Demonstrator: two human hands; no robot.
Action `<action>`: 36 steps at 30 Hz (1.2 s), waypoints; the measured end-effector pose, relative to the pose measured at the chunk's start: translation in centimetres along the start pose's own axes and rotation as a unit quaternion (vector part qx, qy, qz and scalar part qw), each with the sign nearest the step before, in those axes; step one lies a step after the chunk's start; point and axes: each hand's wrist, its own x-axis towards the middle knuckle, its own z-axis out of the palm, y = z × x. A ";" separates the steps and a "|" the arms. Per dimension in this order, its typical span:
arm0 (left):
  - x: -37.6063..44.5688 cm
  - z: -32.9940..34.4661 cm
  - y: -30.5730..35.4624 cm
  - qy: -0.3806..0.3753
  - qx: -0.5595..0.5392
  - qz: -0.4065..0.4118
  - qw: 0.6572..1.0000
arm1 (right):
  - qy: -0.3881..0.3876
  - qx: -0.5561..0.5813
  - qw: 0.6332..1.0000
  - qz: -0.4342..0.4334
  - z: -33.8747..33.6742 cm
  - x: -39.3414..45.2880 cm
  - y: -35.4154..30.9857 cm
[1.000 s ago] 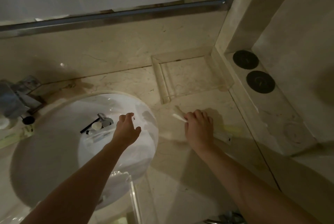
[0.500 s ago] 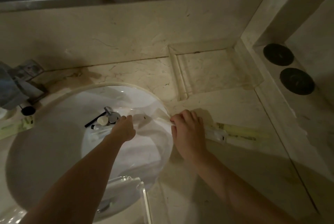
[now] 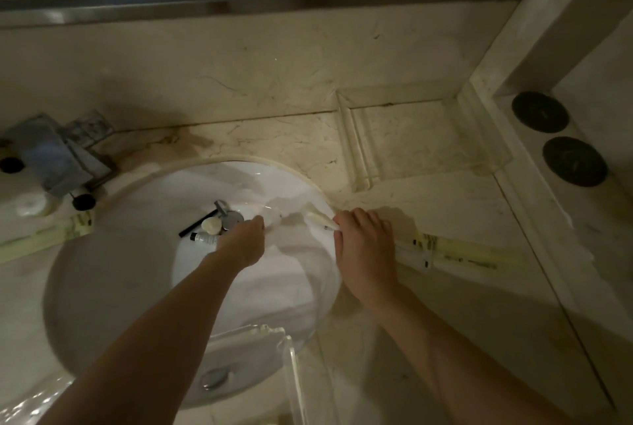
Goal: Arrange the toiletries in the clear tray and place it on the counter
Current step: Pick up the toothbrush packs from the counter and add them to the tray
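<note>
A clear tray [image 3: 356, 150] stands on the marble counter [image 3: 274, 143] at the back right of the white sink [image 3: 113, 270]. Inside the sink lie a black comb [image 3: 195, 226], a round white soap [image 3: 211, 225] and a small tube [image 3: 203, 238]. My left hand [image 3: 243, 241] reaches into the sink beside them, fingers curled on what looks like a clear wrapped packet [image 3: 274, 215]. At the sink's right rim my right hand [image 3: 364, 250] grips a long white wrapped toothbrush [image 3: 318, 219], whose far end lies on the counter.
A second clear acrylic piece [image 3: 289, 356] sits at the sink's near edge. The faucet [image 3: 51, 157] and a black-capped bottle [image 3: 82, 201] are at left. Long yellow-green packets lie at right [image 3: 462, 255] and left [image 3: 41, 238]. Two black discs [image 3: 540, 111] rest on the right ledge.
My left hand has dropped lower into the sink toward the toiletries. My right hand has slid left along the counter to the sink's rim with the toothbrush. The view has shifted left.
</note>
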 end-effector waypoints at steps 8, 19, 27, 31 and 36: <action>-3.6 -8.6 -0.8 0.126 -0.475 -0.088 0.867 | -0.023 0.152 0.982 0.108 -3.8 2.7 -3.5; -12.9 -16.7 -3.1 0.110 -0.745 -0.054 0.656 | -0.053 0.508 0.809 0.293 -10.6 4.8 -9.2; -18.4 -17.1 -5.7 0.114 -0.792 -0.040 0.599 | -0.086 0.661 0.638 0.384 -13.4 3.4 -11.7; -20.5 -16.9 -6.8 0.117 -0.771 -0.046 0.625 | -0.108 0.655 0.647 0.375 -13.9 2.4 -12.6; -22.4 -16.5 -8.3 0.105 -0.739 -0.027 0.665 | -0.148 0.627 0.676 0.357 -13.9 1.5 -13.4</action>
